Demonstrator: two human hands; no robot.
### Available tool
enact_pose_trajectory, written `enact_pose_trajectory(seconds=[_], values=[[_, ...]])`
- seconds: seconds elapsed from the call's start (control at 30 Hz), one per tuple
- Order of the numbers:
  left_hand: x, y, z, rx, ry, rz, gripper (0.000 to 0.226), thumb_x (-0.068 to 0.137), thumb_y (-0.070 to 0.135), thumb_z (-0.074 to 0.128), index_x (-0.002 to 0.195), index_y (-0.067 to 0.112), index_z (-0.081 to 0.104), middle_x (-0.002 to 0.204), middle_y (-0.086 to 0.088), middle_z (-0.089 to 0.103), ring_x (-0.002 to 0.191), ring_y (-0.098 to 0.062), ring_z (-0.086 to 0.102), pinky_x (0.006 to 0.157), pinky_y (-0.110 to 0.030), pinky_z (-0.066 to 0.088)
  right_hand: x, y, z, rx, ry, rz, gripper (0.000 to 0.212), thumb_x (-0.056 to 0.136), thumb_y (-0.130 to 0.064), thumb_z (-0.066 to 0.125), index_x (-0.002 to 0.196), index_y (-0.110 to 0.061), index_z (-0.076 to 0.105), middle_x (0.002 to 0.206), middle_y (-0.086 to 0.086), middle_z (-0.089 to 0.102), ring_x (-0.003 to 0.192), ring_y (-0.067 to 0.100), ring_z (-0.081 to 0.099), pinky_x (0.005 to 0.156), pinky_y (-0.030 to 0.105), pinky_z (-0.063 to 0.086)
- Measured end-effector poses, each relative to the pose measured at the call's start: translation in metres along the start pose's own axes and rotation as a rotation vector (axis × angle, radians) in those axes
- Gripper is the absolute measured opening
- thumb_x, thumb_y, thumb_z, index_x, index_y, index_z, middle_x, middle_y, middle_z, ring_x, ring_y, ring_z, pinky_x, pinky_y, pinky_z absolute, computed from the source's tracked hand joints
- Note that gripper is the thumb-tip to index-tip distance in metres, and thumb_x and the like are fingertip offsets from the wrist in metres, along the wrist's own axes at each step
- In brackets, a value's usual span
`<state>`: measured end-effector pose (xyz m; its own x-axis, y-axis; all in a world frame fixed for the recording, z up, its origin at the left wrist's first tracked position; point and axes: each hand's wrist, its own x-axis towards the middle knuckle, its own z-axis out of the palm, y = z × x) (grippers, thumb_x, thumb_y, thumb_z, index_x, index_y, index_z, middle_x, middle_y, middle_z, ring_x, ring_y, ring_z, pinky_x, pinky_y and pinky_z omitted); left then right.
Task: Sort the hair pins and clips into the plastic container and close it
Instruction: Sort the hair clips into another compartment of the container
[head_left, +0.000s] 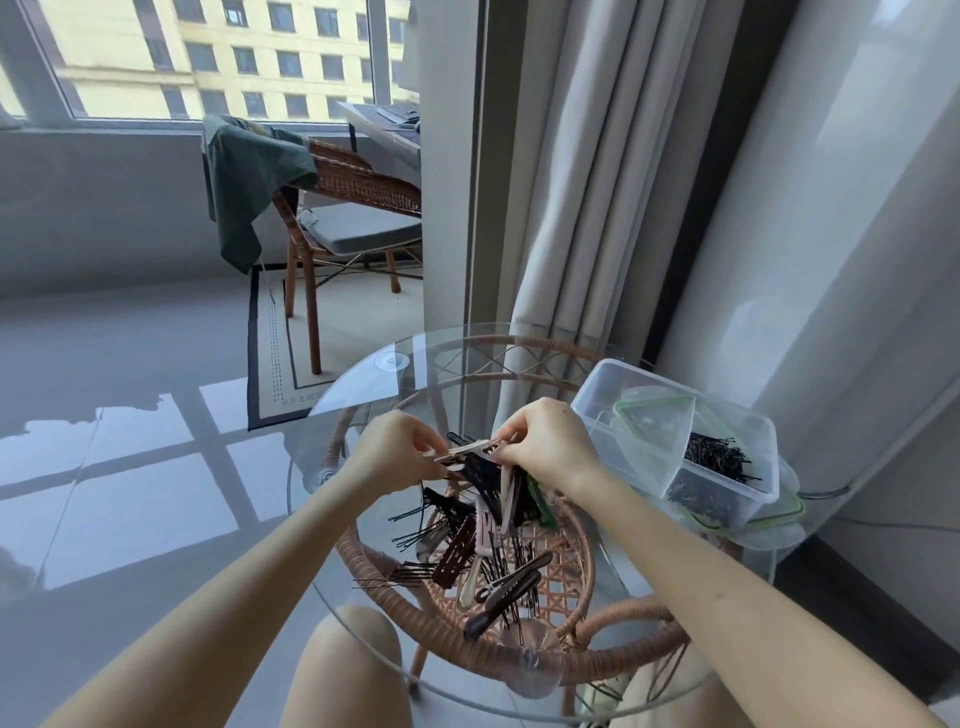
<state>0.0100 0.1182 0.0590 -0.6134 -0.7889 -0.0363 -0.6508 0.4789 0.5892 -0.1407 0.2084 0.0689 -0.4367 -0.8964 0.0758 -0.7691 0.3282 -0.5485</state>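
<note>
A heap of hair clips and black bobby pins lies on the round glass table. Over its far side, my left hand and my right hand pinch the two ends of a bunch of beige and black clips, with more clips hanging under the right hand. The clear plastic container stands open at the right, with black bobby pins inside. A green-rimmed lid leans inside it.
A second green-rimmed lid lies under the container. The table's rattan frame shows through the glass. Curtains hang just behind the table. A rattan chair draped in green cloth stands further back by the window.
</note>
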Motion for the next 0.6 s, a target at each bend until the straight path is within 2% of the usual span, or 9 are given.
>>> enact_pose_trajectory(seconds=[0.07, 0.13, 0.2, 0.3, 0.4, 0.5, 0.6], values=[[-0.001, 0.003, -0.004, 0.022, 0.027, 0.013, 0.024, 0.073, 0.014, 0.075, 0.096, 0.015, 0.074, 0.103, -0.005, 0.071, 0.067, -0.012, 0.060, 0.068, -0.026, 0.052, -0.001, 0.000, -0.008, 0.021, 0.053, -0.030, 0.009, 0.072, -0.019, 0.075, 0.074, -0.010, 0.075, 0.073, 0.007, 0.072, 0.070, 0.021, 0.064, 0.062, 0.027, 0.047], [-0.001, 0.005, -0.008, 0.072, 0.051, 0.039, 0.023, 0.074, 0.014, 0.074, 0.097, 0.014, 0.073, 0.102, -0.007, 0.071, 0.077, -0.016, 0.064, 0.073, -0.028, 0.054, -0.003, 0.000, -0.017, 0.064, 0.076, -0.057, 0.008, 0.073, -0.018, 0.075, 0.078, -0.011, 0.076, 0.075, 0.005, 0.073, 0.071, 0.018, 0.064, 0.066, 0.027, 0.049], [-0.003, 0.007, -0.011, 0.128, 0.069, 0.065, 0.021, 0.075, 0.016, 0.073, 0.097, 0.013, 0.073, 0.100, -0.007, 0.072, 0.081, -0.017, 0.063, 0.075, -0.026, 0.051, -0.006, -0.001, -0.027, 0.117, 0.089, -0.072, 0.009, 0.074, -0.015, 0.075, 0.081, -0.010, 0.076, 0.068, 0.002, 0.069, 0.063, 0.012, 0.059, 0.064, 0.026, 0.047], [-0.005, 0.012, -0.016, 0.176, 0.098, 0.091, 0.018, 0.076, 0.019, 0.072, 0.094, 0.014, 0.074, 0.095, -0.006, 0.072, 0.075, -0.016, 0.058, 0.069, -0.022, 0.045, -0.009, -0.002, -0.044, 0.179, 0.130, -0.082, 0.008, 0.074, -0.014, 0.075, 0.082, -0.011, 0.076, 0.057, -0.005, 0.061, 0.053, 0.005, 0.049, 0.057, 0.021, 0.041], [-0.004, 0.015, -0.023, 0.190, 0.124, 0.097, 0.017, 0.076, 0.019, 0.072, 0.093, 0.014, 0.074, 0.093, -0.005, 0.073, 0.072, -0.015, 0.058, 0.068, -0.021, 0.045, -0.007, -0.001, -0.065, 0.269, 0.201, -0.071, 0.008, 0.073, -0.010, 0.075, 0.081, -0.007, 0.076, 0.062, 0.008, 0.068, 0.054, 0.012, 0.056, 0.058, 0.032, 0.053], [-0.002, 0.019, -0.031, 0.171, 0.126, 0.112, 0.017, 0.076, 0.018, 0.072, 0.093, 0.014, 0.074, 0.093, -0.005, 0.074, 0.076, -0.016, 0.065, 0.075, -0.026, 0.054, -0.001, 0.010, -0.093, 0.290, 0.337, -0.052, 0.008, 0.075, -0.007, 0.073, 0.082, -0.003, 0.075, 0.066, 0.013, 0.070, 0.054, 0.017, 0.063, 0.053, 0.025, 0.057], [-0.002, 0.028, -0.039, 0.140, 0.149, 0.126, 0.017, 0.076, 0.016, 0.072, 0.092, 0.013, 0.075, 0.091, -0.007, 0.074, 0.077, -0.020, 0.068, 0.076, -0.030, 0.057, 0.014, 0.038, -0.113, 0.232, 0.469, 0.048, 0.006, 0.075, -0.008, 0.072, 0.080, -0.006, 0.074, 0.071, 0.016, 0.072, 0.063, 0.026, 0.068, 0.059, 0.035, 0.060]])
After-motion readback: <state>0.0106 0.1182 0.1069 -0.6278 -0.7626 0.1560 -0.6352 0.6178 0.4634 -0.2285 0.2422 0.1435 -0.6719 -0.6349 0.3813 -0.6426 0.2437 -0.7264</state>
